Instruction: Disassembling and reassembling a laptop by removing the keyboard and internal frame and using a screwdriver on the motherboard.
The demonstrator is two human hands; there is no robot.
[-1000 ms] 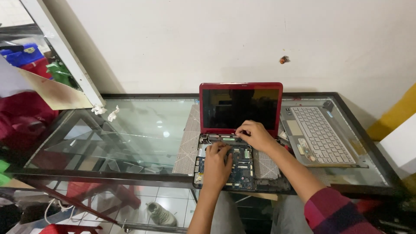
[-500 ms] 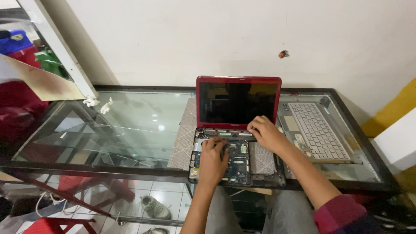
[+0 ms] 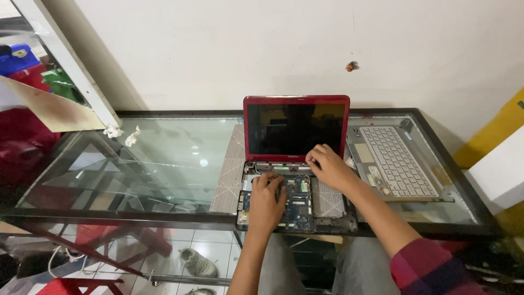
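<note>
**Two hands working inside an opened red laptop**

A small red laptop (image 3: 296,131) is standing open near the front edge of a glass-topped table (image 3: 164,158) with a dark metal frame. Its glossy black screen is sitting upright, while the base is lying stripped of its top cover, showing a blue-green circuit board (image 3: 297,202) with dense small parts. The left hand (image 3: 266,203) is resting palm down on that board, fingers loosely curled and pressing on it; whether they are pinching anything is hard to tell from here. The right hand (image 3: 329,166) is lying at the hinge edge of the base, fingers bent and spread, tips touching the rim just below the screen. Just to the right, the removed silver palm rest with its pale keyboard (image 3: 396,159) is lying flat on the glass. A woven grey mat (image 3: 232,169) is showing under the laptop's left side. Crumpled white paper scraps (image 3: 123,134) are sitting far left.
</note>
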